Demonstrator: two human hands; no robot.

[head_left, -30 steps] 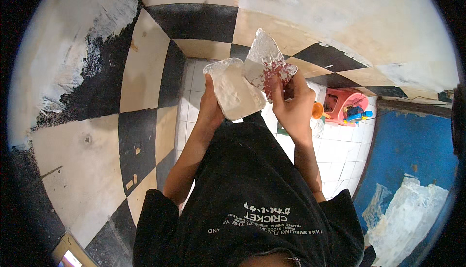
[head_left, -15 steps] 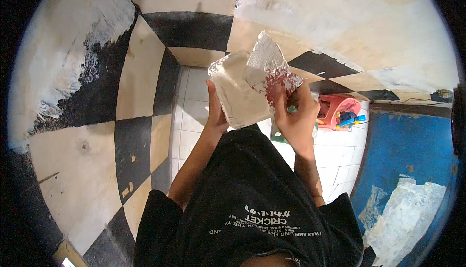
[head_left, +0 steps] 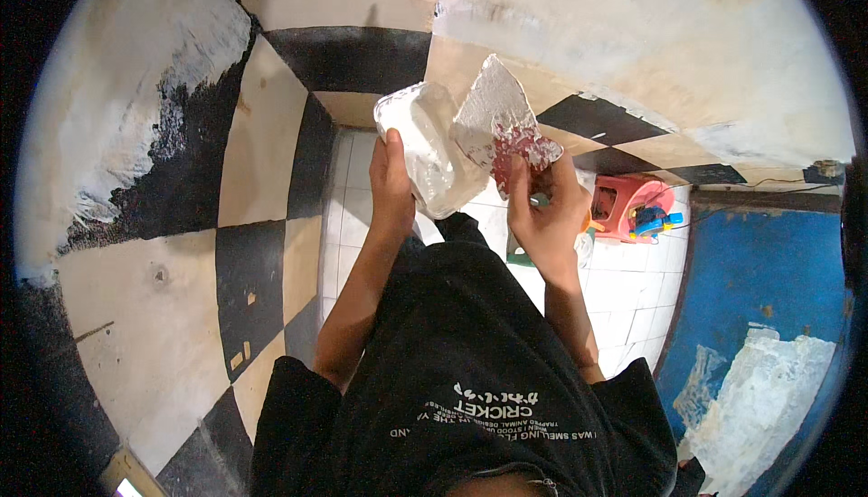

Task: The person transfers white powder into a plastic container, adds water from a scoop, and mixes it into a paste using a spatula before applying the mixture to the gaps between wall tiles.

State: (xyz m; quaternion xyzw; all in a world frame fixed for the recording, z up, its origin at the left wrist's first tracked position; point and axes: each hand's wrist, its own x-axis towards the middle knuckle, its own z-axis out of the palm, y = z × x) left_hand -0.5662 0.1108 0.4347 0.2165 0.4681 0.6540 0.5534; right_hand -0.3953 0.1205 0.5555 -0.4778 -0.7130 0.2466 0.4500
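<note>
My left hand (head_left: 391, 189) grips a clear plastic tub (head_left: 425, 140) by its side. White paste coats the tub, and it is tilted in front of my chest. Fingers of my right hand (head_left: 550, 217) pinch a red putty spreader (head_left: 495, 104), whose pointed blade is smeared with the same white paste. The spreader's blade is raised just right of the tub's edge; whether they touch I cannot tell.
Ahead and to the left stand walls painted in black and cream checks (head_left: 258, 126), with white patches. A pink plastic stool (head_left: 619, 194) bears a blue and yellow object (head_left: 653, 221). Right lies a blue panel (head_left: 732, 271) with a white-smeared area. White tiles (head_left: 633, 289) cover the floor.
My left hand has turned and tilted the tub, shifting it slightly left, so its white-coated side shows. The spreader in my right hand has barely moved.
</note>
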